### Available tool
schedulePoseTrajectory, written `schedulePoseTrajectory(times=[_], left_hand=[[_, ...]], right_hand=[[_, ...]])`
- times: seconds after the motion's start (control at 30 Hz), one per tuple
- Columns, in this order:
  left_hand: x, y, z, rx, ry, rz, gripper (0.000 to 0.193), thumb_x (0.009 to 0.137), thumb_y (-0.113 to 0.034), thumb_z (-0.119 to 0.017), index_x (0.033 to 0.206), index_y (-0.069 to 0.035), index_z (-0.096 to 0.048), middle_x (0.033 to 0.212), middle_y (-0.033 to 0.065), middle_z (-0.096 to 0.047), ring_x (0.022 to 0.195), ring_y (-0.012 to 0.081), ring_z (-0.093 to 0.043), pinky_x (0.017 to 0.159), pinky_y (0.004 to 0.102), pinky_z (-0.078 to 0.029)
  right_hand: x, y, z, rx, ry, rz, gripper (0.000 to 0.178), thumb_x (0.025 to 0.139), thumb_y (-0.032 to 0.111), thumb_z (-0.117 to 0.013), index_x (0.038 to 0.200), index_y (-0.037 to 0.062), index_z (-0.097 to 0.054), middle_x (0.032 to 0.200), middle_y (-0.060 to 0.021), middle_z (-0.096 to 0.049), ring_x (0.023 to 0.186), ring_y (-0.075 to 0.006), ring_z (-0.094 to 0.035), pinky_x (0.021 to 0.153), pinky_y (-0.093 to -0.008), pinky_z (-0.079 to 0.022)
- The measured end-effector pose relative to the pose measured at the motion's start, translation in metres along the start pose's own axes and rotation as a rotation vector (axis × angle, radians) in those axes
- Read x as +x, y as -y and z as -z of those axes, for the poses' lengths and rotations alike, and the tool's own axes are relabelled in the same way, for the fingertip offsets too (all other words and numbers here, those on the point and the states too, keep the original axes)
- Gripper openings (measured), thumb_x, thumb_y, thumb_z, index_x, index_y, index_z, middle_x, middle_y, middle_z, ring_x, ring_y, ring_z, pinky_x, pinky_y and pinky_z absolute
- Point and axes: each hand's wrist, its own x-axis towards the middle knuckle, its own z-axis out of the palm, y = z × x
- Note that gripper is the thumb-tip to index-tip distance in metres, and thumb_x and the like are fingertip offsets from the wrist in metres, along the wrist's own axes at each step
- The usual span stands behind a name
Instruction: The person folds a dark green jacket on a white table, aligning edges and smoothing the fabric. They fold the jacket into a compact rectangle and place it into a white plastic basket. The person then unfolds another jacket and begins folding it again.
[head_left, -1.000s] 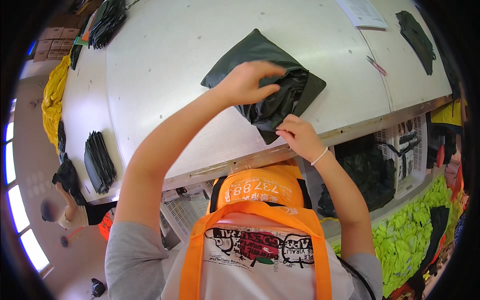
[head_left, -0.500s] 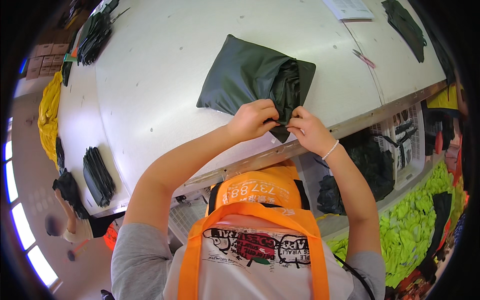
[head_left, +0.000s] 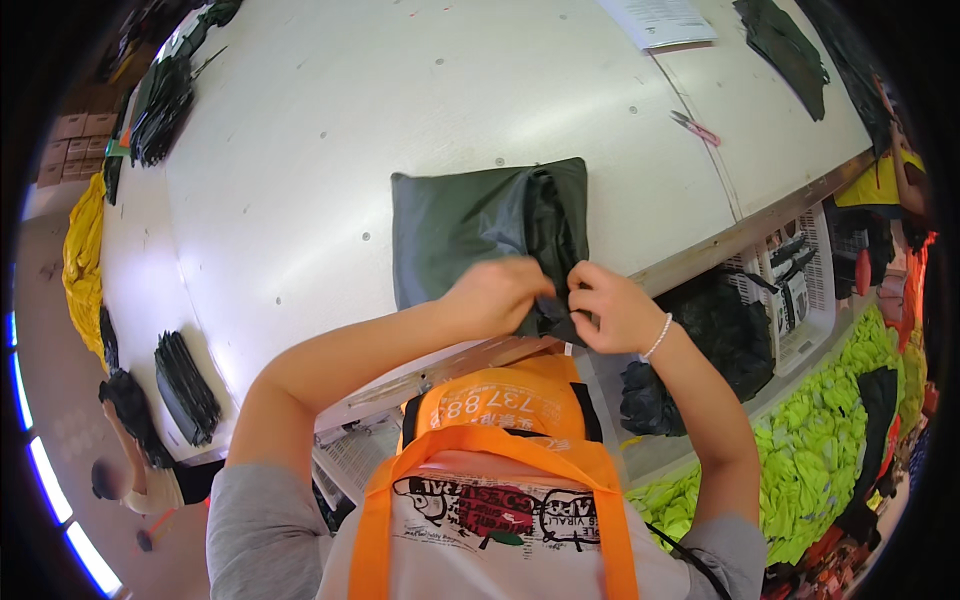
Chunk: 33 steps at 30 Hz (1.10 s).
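Observation:
A stuffed dark green fabric pouch (head_left: 455,225) lies at the near edge of the white table, its folded opening running down its right side. My left hand (head_left: 497,298), slightly blurred, closes its fingertips on the fabric at the near end of that opening. Just across from it, my right hand (head_left: 618,312), with a beaded bracelet at the wrist, has curled fingers pinching the pouch's right edge near the same corner. The fabric right between the fingertips is partly hidden.
Red-handled thread snips (head_left: 695,128) and paper sheets (head_left: 660,22) lie toward the far right. Dark fabric stacks rest at left (head_left: 187,388) and far left (head_left: 163,108). Below the table's right edge are a white crate (head_left: 805,300) and yellow-green cloth (head_left: 800,460). A person (head_left: 135,450) is at left.
The pouch has come nearer to me and turned, so its far edge now lies nearly level. Both hands have moved nearer with it, staying at its near right corner.

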Motion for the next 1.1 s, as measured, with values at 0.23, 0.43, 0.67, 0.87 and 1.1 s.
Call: schedulePoseTrajectory(times=[0.23, 0.43, 0.67, 0.87, 1.1], left_hand=[[0.028, 0.012, -0.042, 0.546, -0.032, -0.098, 0.058, 0.079, -0.029, -0.062, 0.125, 0.004, -0.049, 0.132, 0.0185, -0.047, 0.128, 0.0317, -0.039, 0.107, 0.0437, -0.031], [0.000, 0.008, -0.050, 0.983, 0.165, 0.201, 0.065, 0.080, -0.044, -0.057, 0.126, 0.002, -0.049, 0.134, 0.0163, -0.046, 0.129, 0.0297, -0.038, 0.113, 0.0466, -0.019], [-0.068, 0.009, 0.001, 0.052, -0.511, 0.055, 0.040, 0.076, -0.003, -0.068, 0.114, 0.000, -0.058, 0.120, 0.0174, -0.058, 0.117, 0.0361, -0.052, 0.105, 0.0475, -0.036], [-0.048, 0.043, -0.001, 0.620, -0.359, 0.324, 0.049, 0.088, -0.021, -0.057, 0.128, 0.005, -0.049, 0.141, 0.0164, -0.042, 0.133, 0.0296, -0.037, 0.110, 0.0432, -0.029], [-0.058, 0.040, 0.001, 0.637, -0.233, 0.231, 0.048, 0.087, -0.025, -0.054, 0.127, 0.003, -0.050, 0.139, 0.0149, -0.045, 0.126, 0.0313, -0.042, 0.103, 0.0410, -0.035]], right_hand=[[-0.007, -0.006, -0.022, -0.029, -0.090, -0.127, 0.010, 0.070, 0.007, -0.063, 0.069, 0.0002, -0.055, 0.087, -0.0134, -0.049, 0.075, -0.0303, -0.054, 0.063, -0.0379, -0.048], [0.002, 0.008, -0.061, -0.025, -0.233, -0.130, 0.013, 0.066, 0.003, -0.064, 0.065, 0.0005, -0.051, 0.086, -0.0115, -0.049, 0.070, -0.0305, -0.055, 0.060, -0.0373, -0.048], [0.042, 0.036, -0.095, 0.087, -0.464, -0.335, 0.041, 0.073, -0.004, -0.056, 0.112, 0.0036, -0.049, 0.105, -0.0162, -0.053, 0.088, -0.0367, -0.058, 0.069, -0.0417, -0.051], [0.071, 0.013, -0.106, -0.281, -0.293, -0.472, 0.040, 0.085, 0.007, -0.054, 0.124, 0.0007, -0.047, 0.097, -0.0190, -0.058, 0.082, -0.0360, -0.061, 0.065, -0.0439, -0.051], [0.096, 0.009, -0.104, -0.295, -0.415, -0.493, 0.013, 0.090, 0.013, -0.053, 0.097, 0.0065, -0.062, 0.084, -0.0142, -0.066, 0.075, -0.0342, -0.063, 0.062, -0.0430, -0.050]])
